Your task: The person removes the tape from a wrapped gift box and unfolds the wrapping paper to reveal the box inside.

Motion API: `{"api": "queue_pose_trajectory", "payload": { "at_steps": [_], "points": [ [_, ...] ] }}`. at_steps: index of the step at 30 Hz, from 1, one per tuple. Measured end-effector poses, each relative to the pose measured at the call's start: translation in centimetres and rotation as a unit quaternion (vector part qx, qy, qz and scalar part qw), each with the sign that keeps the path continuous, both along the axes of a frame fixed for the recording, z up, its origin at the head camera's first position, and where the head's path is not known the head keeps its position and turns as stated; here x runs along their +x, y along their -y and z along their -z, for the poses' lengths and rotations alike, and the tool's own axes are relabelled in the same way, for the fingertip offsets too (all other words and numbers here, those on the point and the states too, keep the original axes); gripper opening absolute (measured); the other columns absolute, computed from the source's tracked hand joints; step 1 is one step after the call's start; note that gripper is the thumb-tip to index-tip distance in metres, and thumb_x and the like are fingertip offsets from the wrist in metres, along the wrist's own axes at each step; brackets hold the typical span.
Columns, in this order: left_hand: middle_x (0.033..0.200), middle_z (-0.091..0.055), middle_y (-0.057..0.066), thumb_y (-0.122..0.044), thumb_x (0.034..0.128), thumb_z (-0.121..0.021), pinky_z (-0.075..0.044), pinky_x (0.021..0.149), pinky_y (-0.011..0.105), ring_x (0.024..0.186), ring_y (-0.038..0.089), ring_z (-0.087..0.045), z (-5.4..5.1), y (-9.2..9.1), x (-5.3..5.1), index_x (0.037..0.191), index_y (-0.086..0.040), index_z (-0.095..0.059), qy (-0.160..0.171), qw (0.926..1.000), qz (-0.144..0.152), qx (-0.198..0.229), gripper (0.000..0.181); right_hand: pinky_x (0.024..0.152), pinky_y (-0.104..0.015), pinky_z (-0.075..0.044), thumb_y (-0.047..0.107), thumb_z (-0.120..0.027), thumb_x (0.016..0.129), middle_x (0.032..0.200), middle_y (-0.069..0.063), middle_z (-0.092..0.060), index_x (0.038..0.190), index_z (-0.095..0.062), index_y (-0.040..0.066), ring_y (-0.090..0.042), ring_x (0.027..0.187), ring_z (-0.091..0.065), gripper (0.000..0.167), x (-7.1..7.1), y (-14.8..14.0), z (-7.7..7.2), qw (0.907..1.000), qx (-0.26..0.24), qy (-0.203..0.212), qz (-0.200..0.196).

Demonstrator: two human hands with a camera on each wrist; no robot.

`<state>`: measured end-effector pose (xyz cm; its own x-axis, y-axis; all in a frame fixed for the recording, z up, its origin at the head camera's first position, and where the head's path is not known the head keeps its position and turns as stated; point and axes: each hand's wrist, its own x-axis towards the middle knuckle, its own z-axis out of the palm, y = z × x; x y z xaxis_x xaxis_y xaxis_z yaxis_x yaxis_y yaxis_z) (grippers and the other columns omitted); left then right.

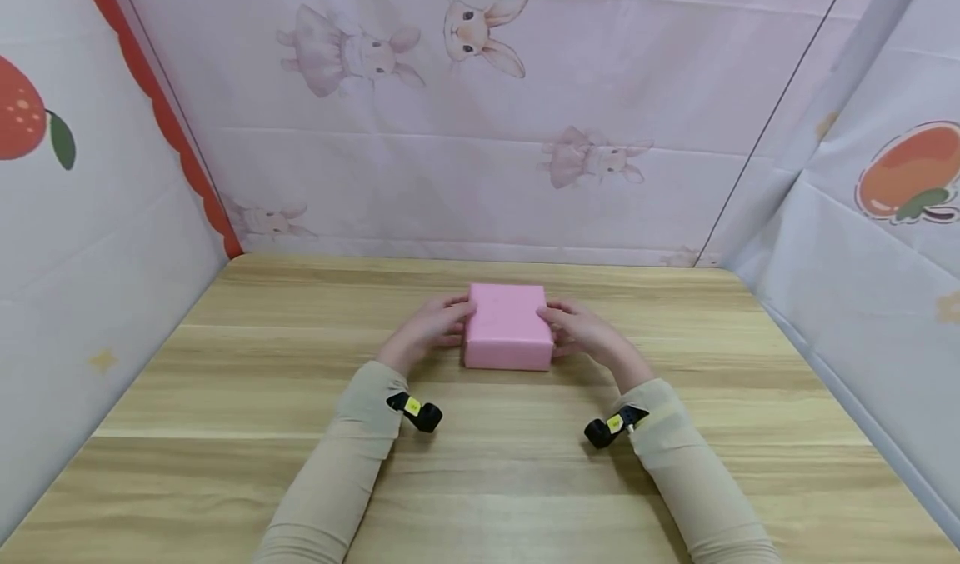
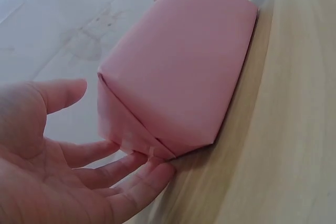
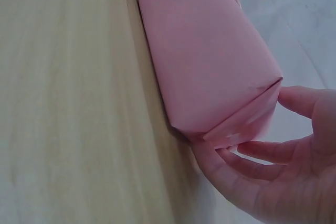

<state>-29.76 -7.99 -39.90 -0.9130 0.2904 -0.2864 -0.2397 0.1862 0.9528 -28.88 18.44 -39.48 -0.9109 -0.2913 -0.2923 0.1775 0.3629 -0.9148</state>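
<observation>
A pink paper-wrapped box lies flat on the wooden table, its folded end flaps showing in both wrist views. At its left end is my left hand; in the left wrist view the fingers stretch out and touch the lower part of that end, while the thumb stands a little apart from it. My right hand holds the opposite end. In the right wrist view its thumb touches the upper corner and the fingers bend against the lower edge.
The wood-grain table extends around the box. Behind it hangs a pale pink cloth with rabbits; white printed cloths stand at the left and right. A small black camera sits on each wrist.
</observation>
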Motion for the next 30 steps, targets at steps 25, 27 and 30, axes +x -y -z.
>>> {"api": "queue_pose_trajectory", "payload": {
  "at_steps": [25, 27, 30],
  "points": [
    [0.141, -0.050, 0.010, -0.037, 0.0978, -0.057, -0.047, 0.106, 0.047, 0.130, 0.027, -0.049, -3.5, -0.5, 0.9, 0.142, -0.010, -0.043, -0.068, 0.9906, -0.058, 0.103, 0.054, 0.105, -0.054, -0.046, 0.038, -0.046, 0.102, 0.157, -0.017, -0.030, 0.153, -0.021, 0.005, -0.039, 0.139, -0.037, 0.066, 0.3, 0.5, -2.6, 0.9928, -0.068, -0.095, 0.022],
    [0.140, -0.050, 0.009, -0.036, 0.0977, -0.058, -0.047, 0.105, 0.047, 0.130, 0.027, -0.050, -3.6, -0.5, 1.0, 0.141, -0.010, -0.045, -0.074, 0.9900, -0.065, 0.101, 0.052, 0.104, -0.054, -0.046, 0.039, -0.047, 0.102, 0.156, -0.017, -0.032, 0.152, -0.023, 0.005, -0.038, 0.139, -0.038, 0.066, 0.3, 0.5, -2.5, 0.9918, -0.077, -0.098, 0.030],
    [0.139, -0.052, 0.010, -0.033, 0.0983, -0.057, -0.048, 0.104, 0.047, 0.130, 0.027, -0.051, -3.6, -0.6, 1.2, 0.139, -0.009, -0.048, -0.081, 0.9885, -0.075, 0.103, 0.048, 0.103, -0.053, -0.047, 0.040, -0.047, 0.102, 0.155, -0.018, -0.033, 0.151, -0.024, 0.005, -0.038, 0.138, -0.039, 0.066, 0.2, 0.5, -2.2, 0.9905, -0.083, -0.103, 0.037]
  ]
}}
